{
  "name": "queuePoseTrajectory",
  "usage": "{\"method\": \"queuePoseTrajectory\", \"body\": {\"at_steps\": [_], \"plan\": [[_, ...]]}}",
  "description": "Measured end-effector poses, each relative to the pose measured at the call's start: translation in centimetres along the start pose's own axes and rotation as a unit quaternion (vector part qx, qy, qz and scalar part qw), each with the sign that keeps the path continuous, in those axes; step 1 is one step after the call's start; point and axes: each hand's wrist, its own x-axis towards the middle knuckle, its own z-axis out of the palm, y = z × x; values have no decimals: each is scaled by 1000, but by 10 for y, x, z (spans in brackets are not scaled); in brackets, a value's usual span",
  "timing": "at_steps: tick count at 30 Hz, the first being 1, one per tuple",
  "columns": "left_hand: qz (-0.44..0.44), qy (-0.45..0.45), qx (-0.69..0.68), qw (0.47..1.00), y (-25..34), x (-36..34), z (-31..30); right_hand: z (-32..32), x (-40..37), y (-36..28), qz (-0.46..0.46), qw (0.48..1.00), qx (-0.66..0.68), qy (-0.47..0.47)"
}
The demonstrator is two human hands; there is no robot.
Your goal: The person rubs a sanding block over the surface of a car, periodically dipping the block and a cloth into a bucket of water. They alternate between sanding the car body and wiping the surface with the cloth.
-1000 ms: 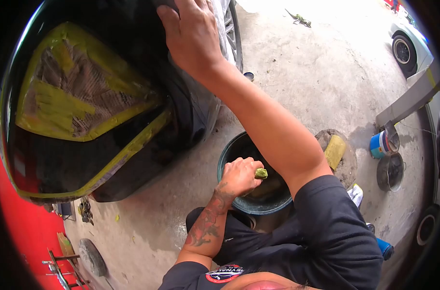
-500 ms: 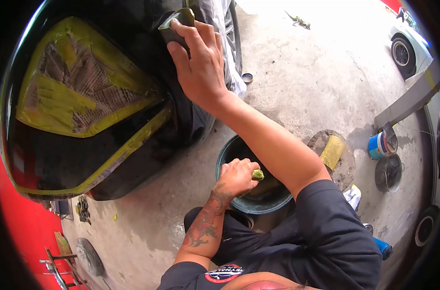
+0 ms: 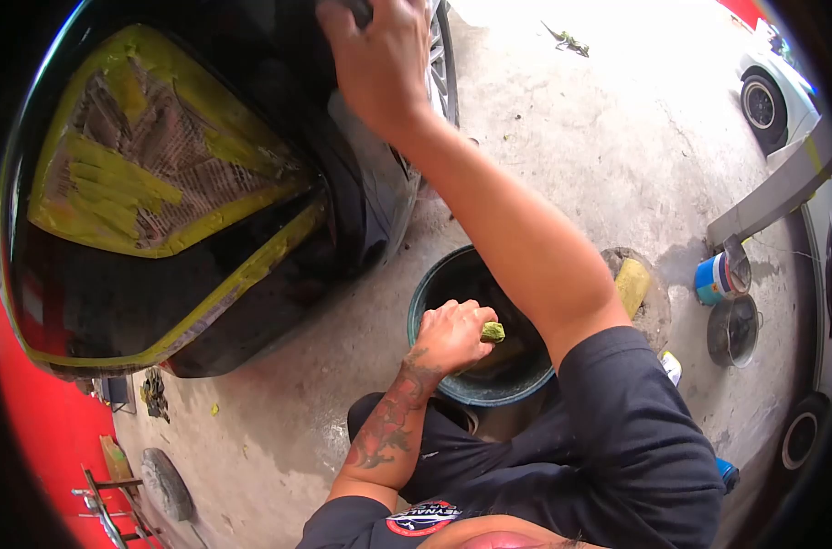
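Observation:
At the top edge, my right hand is against the black car body; its fingertips are cut off, and a dark bit of the sandpaper sheet shows between thumb and fingers. My left hand, at the end of a tattooed forearm, is closed round a yellow-green sponge over the dark round tub. On the car's left part, newspaper and yellow-green masking tape cover a large panel.
A yellow block lies on a round slab right of the tub. Farther right stand a blue can and a dark metal pot. A wheel is beside the car body. A white car is at the upper right.
My right hand has moved up along the car, taking the sandpaper sheet mostly out of view. My left hand has barely moved, still with the sponge.

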Motion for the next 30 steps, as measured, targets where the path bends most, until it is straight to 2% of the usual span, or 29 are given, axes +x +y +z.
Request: {"method": "queuePoseTrajectory", "body": {"at_steps": [2,4,8,11,12,15,16,18,20,23,24,27,28,30], "plan": [[-27,-46,-15,998,1,0,-2,-5,17,-13,35,999,11,-14],[-29,-52,-10,998,-1,-1,1,-14,13,-18,79,995,12,-55],[-33,-53,-2,998,2,1,-3,-9,-34,3,16,999,29,-25],[-22,-55,-9,998,1,4,0,-16,11,-22,65,996,21,-59],[-23,-55,-10,998,1,5,1,-11,23,-19,60,995,49,-61],[-29,-58,-10,998,0,2,2,12,6,17,-49,998,24,-11],[-27,-56,-7,998,-2,2,2,-7,-8,10,-54,996,37,-58],[-9,-32,0,999,-3,1,6,-24,-48,2,-84,993,23,-79],[23,17,10,1000,-3,1,8,-28,-51,3,-114,990,22,-85],[20,-2,-5,1000,-1,2,7,-6,-8,3,-125,990,45,-53],[18,-4,-1,1000,0,2,7,6,4,0,-144,987,67,15],[17,-1,11,1000,-1,-1,8,-1,-5,-2,-123,985,119,11],[19,6,15,1000,-4,-2,10,-13,-21,-4,-122,988,85,-41],[22,7,17,1000,-4,0,11,-20,-39,-7,-119,989,74,-46]]}}
